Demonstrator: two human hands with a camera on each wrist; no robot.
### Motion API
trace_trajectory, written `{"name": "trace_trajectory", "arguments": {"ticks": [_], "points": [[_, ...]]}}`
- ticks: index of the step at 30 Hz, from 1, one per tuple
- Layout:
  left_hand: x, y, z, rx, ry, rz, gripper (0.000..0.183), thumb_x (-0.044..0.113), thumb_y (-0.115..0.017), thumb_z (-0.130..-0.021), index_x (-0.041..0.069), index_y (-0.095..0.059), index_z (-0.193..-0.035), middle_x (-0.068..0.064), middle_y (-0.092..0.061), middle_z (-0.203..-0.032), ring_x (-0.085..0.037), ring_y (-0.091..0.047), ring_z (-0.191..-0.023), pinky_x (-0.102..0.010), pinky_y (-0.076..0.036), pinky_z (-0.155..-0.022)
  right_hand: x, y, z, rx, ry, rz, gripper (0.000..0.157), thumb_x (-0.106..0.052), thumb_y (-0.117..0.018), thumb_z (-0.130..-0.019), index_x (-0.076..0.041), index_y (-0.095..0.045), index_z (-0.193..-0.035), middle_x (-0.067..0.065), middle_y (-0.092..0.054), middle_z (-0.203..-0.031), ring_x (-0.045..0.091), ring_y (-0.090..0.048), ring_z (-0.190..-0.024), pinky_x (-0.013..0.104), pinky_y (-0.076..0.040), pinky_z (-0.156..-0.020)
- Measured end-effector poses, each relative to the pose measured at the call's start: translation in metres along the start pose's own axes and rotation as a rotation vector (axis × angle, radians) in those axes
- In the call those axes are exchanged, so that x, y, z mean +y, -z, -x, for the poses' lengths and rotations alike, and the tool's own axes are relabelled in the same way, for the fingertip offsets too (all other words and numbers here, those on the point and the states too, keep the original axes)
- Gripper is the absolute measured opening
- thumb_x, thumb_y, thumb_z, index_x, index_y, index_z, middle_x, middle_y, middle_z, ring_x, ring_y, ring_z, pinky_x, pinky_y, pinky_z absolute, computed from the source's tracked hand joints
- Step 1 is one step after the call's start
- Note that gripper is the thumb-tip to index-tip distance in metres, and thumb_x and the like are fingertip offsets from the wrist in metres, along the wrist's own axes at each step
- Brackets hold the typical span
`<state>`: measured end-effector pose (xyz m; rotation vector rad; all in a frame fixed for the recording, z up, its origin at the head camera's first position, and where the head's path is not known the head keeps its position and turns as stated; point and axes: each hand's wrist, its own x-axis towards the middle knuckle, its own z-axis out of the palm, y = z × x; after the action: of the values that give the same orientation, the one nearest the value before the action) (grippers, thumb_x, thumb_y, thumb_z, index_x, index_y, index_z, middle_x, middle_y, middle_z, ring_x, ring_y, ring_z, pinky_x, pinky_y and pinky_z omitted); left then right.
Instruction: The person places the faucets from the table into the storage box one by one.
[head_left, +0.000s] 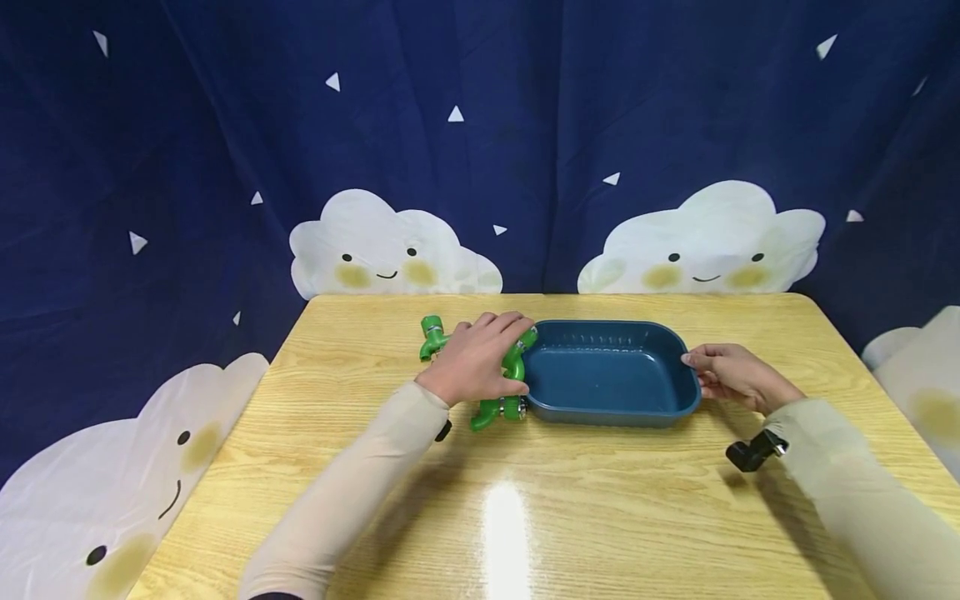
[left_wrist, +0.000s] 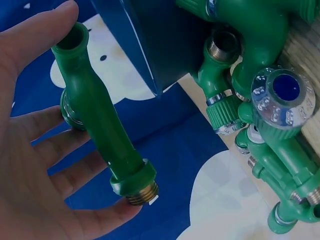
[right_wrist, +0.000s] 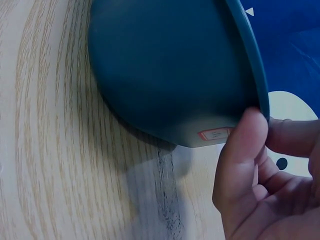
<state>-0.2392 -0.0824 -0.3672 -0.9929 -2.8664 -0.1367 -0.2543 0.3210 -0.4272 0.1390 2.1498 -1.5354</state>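
Note:
In the left wrist view my left hand holds a green tap with a brass threaded end, its thumb at one end and the fingers spread along the far side. This hand is just left of a dark blue plastic basin, thumb right at its rim. Several more green taps lie on the table under and beside the hand, partly hidden by it in the head view. At the basin's right end, my right hand pinches the rim between thumb and fingers.
The light wooden table carries the basin and taps. A dark blue curtain with white clouds hangs behind its back edge and along the sides. A small red-edged label is stuck on the basin's outer wall.

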Motion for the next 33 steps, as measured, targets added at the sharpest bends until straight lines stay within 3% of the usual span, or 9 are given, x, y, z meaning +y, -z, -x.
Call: {"name": "trace_trajectory", "arguments": {"ticks": [13,33], "points": [[0.012,0.000,-0.016,-0.042,-0.024,-0.033,0.094,0.062,-0.075,-0.077,0.024,-0.035,-0.154,0.003,-0.041,-0.156,-0.023,-0.047,-0.135,-0.054,-0.049,-0.097,-0.001,-0.001,0.000,-0.005,-0.007,-0.024,0.016,-0.025,-0.049,-0.104,-0.011,-0.057,-0.102,-0.009,-0.061,-0.073,0.001,-0.060,-0.065,0.019,-0.057,-0.062],[0.033,-0.008,-0.050,-0.177,-0.064,-0.059,0.093,0.060,-0.073,-0.080,0.026,-0.032,-0.156,0.003,-0.038,-0.158,-0.022,-0.044,-0.138,-0.054,-0.048,-0.101,-0.001,-0.001,-0.001,0.003,-0.011,-0.004,0.018,-0.025,-0.049,-0.105,-0.009,-0.056,-0.104,-0.010,-0.060,-0.073,0.002,-0.060,-0.066,0.020,-0.057,-0.063]]}}
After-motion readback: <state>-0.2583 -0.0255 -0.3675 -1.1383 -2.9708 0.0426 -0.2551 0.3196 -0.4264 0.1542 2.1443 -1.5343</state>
